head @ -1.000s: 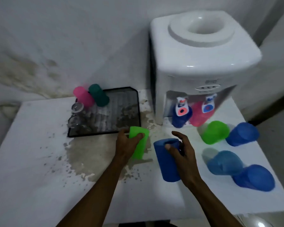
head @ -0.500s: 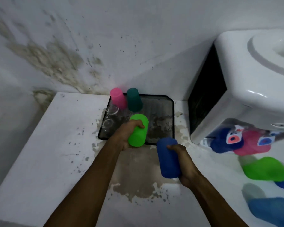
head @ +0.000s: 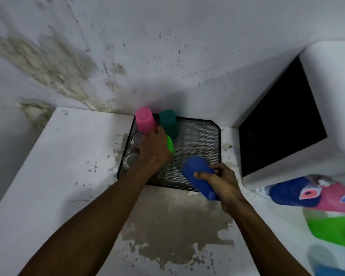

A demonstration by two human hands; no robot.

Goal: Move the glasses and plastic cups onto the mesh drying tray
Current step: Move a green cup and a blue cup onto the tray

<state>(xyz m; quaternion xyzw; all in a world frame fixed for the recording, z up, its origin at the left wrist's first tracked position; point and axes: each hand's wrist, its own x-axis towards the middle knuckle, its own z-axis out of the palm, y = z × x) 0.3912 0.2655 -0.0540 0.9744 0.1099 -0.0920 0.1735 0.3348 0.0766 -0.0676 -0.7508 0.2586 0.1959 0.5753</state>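
A black mesh drying tray [head: 199,136] lies against the wall. A pink cup [head: 144,120] and a teal cup [head: 168,122] stand upside down at its back left. Two clear glasses [head: 132,154] sit along its left edge. My left hand [head: 154,150] is over the tray, shut on a green cup [head: 170,145] that it mostly hides, just in front of the teal cup. My right hand [head: 221,180] grips a tilted blue cup [head: 198,176] above the tray's front right edge.
A white water dispenser [head: 331,108] stands right of the tray, with a blue cup [head: 287,191] and a pink cup [head: 335,200] under its taps. A green cup [head: 335,230] and a blue cup [head: 335,271] lie at the right edge. A stain [head: 171,226] marks the table.
Both hands have moved forward with their cups. The green cup went from the tray's front edge to its middle, and the blue cup now tilts over the front right edge. The camera turned left.
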